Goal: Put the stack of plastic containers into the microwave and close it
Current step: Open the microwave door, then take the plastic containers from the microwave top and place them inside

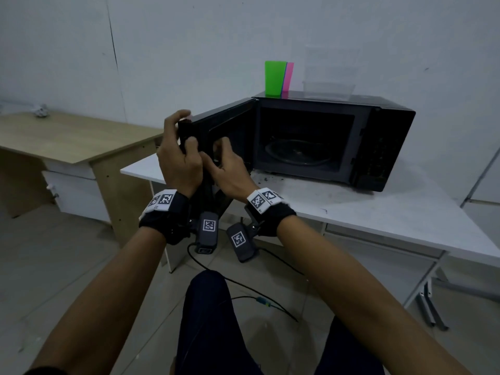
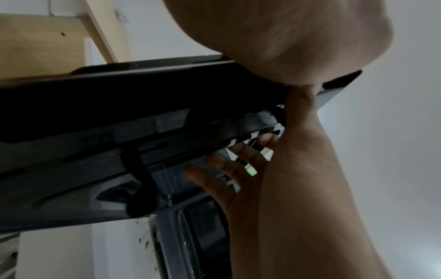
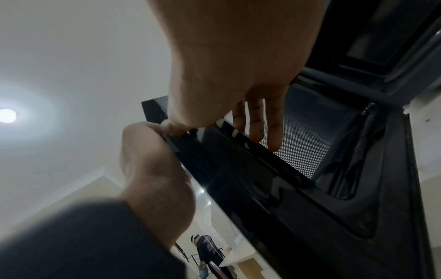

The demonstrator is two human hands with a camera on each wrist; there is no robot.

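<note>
The black microwave (image 1: 378,136) stands on a white table (image 1: 365,212), its door (image 1: 230,117) swung out to the left and a glass turntable (image 1: 297,152) inside. A stack of clear plastic containers (image 1: 328,89) sits on the microwave's top. My left hand (image 1: 176,152) grips the door's outer edge, fingers curled round it. My right hand (image 1: 227,169) lies beside it. In the right wrist view its straight fingers (image 3: 255,122) rest on the perforated inner window (image 3: 307,147), next to my left hand (image 3: 148,160). In the left wrist view the door (image 2: 143,113) fills the middle.
A green cup (image 1: 273,78) and a pink cup (image 1: 288,77) stand on the microwave, left of the containers. A wooden desk (image 1: 67,136) is at the left. Cables (image 1: 243,290) lie on the floor. A person (image 3: 205,251) stands far behind.
</note>
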